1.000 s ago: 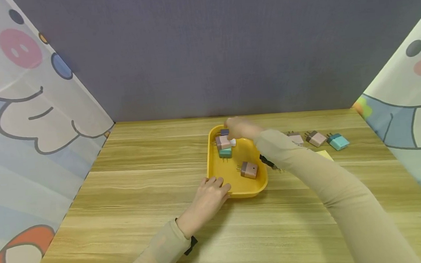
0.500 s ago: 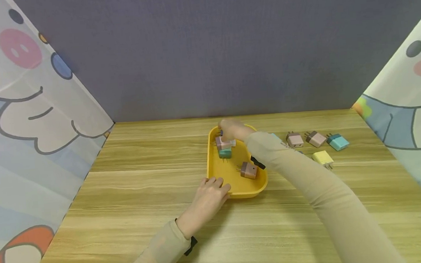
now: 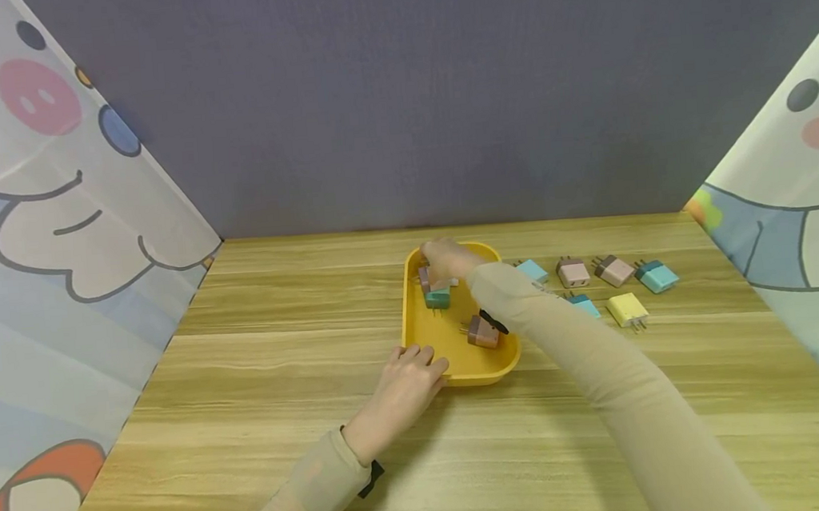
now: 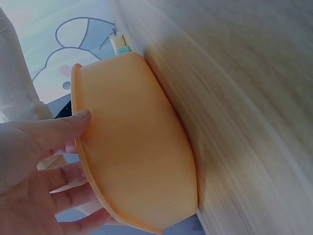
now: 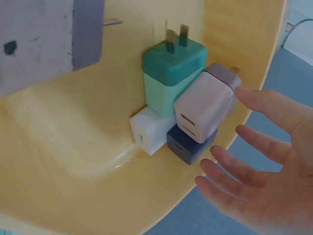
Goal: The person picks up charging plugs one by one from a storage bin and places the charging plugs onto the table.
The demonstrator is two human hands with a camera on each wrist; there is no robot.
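Observation:
My left hand [image 3: 403, 383] grips the near left rim of a yellow plastic bin [image 3: 467, 366]. In the left wrist view the thumb lies on the bin's outer wall [image 4: 134, 132], with the fingers on the other side of the rim. Over the bin's far left corner is my right hand [image 3: 447, 259], its fingers spread. In the right wrist view its thumb tip meets or nearly meets a pink charger plug [image 5: 203, 105]. Clustered there are a green charger [image 5: 171, 76], a white one [image 5: 150, 131] and a navy one [image 5: 188, 146]. Another pink charger [image 3: 484, 332] lies nearer the bin's front.
Right of the bin, several chargers lie on the wooden table [image 3: 279, 338]: blue [image 3: 531, 271], pink [image 3: 573, 272], another pink [image 3: 614, 270], teal [image 3: 658, 275], yellow [image 3: 627, 310] and a partly hidden blue one [image 3: 583, 305]. A grey panel [image 3: 398, 112] stands behind.
My right hand has moved left and slightly down over the chargers in the bin's far left corner. The left hand stays on the rim.

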